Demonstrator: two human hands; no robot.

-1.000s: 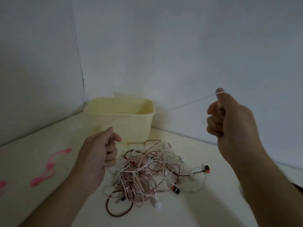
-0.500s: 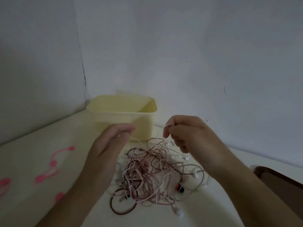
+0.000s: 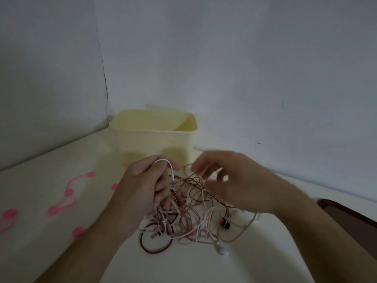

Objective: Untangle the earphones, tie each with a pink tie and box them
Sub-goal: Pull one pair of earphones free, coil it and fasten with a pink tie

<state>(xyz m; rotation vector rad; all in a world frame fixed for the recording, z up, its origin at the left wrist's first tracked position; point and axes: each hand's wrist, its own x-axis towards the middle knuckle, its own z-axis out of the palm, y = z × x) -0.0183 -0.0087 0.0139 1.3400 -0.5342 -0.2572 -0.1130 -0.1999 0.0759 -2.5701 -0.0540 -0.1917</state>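
A tangle of pink, white and brown earphone cables (image 3: 189,217) lies on the pale table in front of a yellow open box (image 3: 155,137). My left hand (image 3: 142,184) grips a pale pink cable that loops over its fingers just above the pile. My right hand (image 3: 230,180) hovers over the right side of the tangle with fingers spread and blurred; I cannot see a cable held in it. Several pink ties (image 3: 69,193) lie on the table to the left.
Grey walls meet in a corner behind the box. A dark brown tray edge (image 3: 350,213) shows at the right. A white earbud (image 3: 223,251) and a red-and-black earbud (image 3: 224,223) stick out of the pile toward me.
My right hand came down from high on the right, where it pulled a white cable taut, to the pile. My left hand moved right and now holds a pink cable loop.
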